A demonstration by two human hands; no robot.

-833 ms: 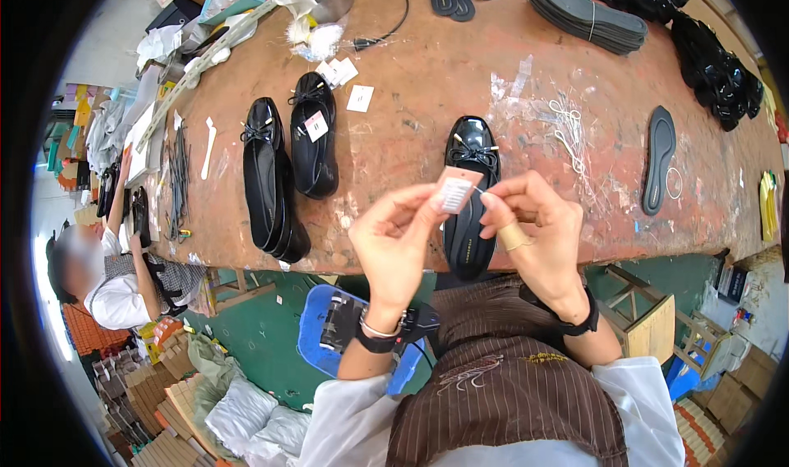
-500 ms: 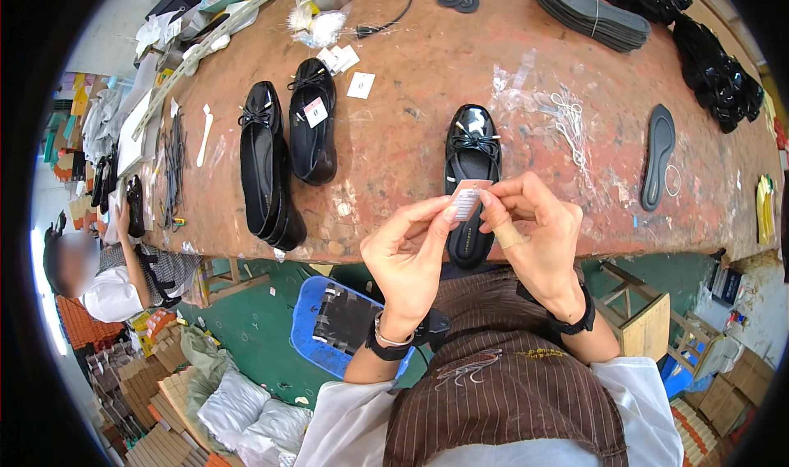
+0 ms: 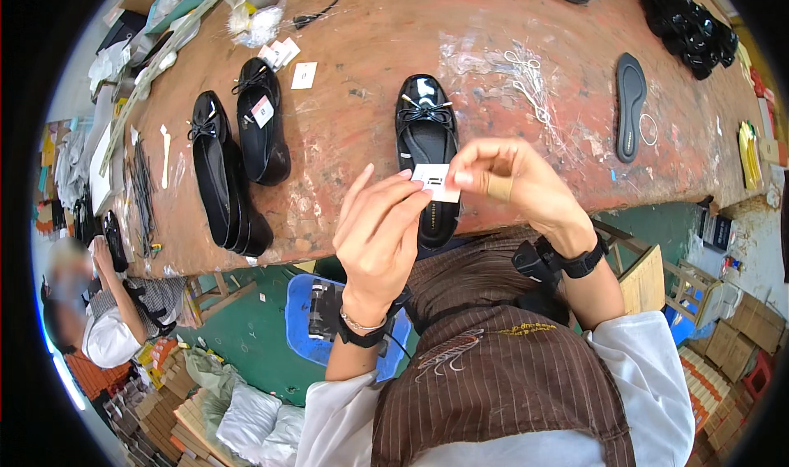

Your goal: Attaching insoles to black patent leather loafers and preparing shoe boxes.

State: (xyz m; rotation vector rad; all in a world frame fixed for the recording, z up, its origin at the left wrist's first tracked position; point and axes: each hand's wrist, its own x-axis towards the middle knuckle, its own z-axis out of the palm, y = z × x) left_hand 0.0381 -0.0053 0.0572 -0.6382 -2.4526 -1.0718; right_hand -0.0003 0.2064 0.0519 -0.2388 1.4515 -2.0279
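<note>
Scuffed brown workbench (image 3: 509, 64), small white rectangular tag (image 3: 436, 182) pinched between left hand (image 3: 380, 235) and right hand (image 3: 514, 179), above glossy black bowed shoe (image 3: 427, 138).

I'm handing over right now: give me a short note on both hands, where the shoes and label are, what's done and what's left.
Left hand and right hand pinch a small white label between fingertips, above the bench edge.
Glossy black bow shoe lies on the bench just beneath the label; it shows no label.
At left: one shoe with a tag, and an untagged pair.
Done: one shoe tagged. Left, probably: this label onto the bow shoe.
</note>
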